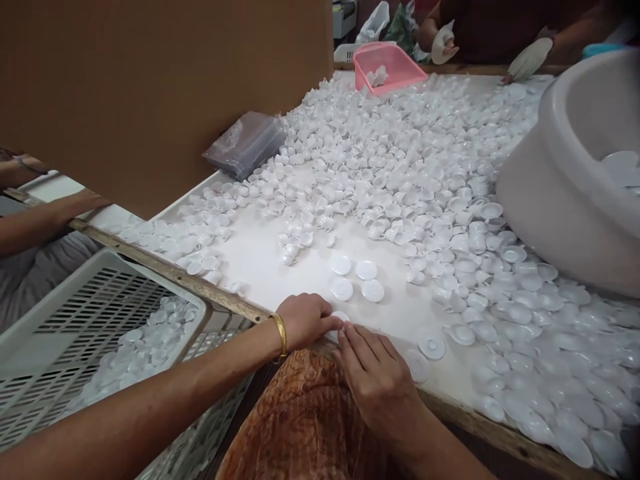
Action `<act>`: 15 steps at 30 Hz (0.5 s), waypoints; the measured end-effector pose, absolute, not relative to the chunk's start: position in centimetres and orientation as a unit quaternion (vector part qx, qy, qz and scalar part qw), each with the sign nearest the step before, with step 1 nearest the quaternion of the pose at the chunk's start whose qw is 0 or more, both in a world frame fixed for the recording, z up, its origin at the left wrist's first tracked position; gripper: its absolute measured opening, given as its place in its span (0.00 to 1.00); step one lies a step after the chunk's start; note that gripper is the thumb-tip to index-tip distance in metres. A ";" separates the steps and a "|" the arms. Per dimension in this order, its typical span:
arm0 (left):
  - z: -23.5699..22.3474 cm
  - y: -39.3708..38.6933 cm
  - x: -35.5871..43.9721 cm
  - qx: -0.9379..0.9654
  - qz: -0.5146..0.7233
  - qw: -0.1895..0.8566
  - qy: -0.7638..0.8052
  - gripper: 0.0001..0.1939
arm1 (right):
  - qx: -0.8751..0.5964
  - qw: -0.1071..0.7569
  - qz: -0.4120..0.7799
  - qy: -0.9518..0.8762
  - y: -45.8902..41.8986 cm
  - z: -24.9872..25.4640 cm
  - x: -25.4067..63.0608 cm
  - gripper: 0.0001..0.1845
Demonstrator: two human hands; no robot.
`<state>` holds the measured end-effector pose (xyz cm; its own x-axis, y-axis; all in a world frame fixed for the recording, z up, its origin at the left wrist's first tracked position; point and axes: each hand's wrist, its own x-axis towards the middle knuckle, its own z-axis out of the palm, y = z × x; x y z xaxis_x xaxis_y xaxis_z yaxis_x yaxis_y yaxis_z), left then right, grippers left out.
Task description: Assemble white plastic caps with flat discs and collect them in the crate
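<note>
My left hand (304, 320) rests curled at the near edge of the white table (260, 260), its fingertips pinched on a small white plastic saucer (341, 317). My right hand (375, 373) lies beside it, fingers together and pressed down at the table edge, touching the same spot; what is under them is hidden. Just beyond the hands, several white saucers (357, 279) lie flat in a small group. A wide heap of tiny white plastic cups (380, 167) covers the table's middle and far side, and more saucers (530, 320) spread to the right.
A white slatted crate (60, 320) holding cups stands at the lower left. A large beige tub (565, 180) sits at the right, a pink basket (387, 63) at the far end, a grey bag packet (245, 143) by the brown wall. Other people's arms appear at left and far right.
</note>
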<state>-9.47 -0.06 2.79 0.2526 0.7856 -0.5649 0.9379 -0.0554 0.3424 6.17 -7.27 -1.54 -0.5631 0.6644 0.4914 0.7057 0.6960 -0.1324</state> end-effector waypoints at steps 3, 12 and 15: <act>2.8 0.0 -9.5 0.732 -0.123 0.325 0.585 0.19 | -0.392 0.244 -0.044 -0.886 -7.3 -1.5 6.0 0.13; 2.0 -2.5 -10.1 0.737 0.004 0.228 0.636 0.22 | -0.432 0.273 0.026 -0.859 -7.8 -0.9 6.9 0.15; 2.6 -2.1 -9.3 0.754 0.117 0.148 0.629 0.22 | -0.485 0.296 0.077 -0.819 -7.1 0.1 8.9 0.17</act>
<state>-9.29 -2.10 2.62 0.1807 0.9835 -0.0104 0.9144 -0.1641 0.3700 8.87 -7.07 0.08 -0.3545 0.8407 0.4094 0.7493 0.5173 -0.4135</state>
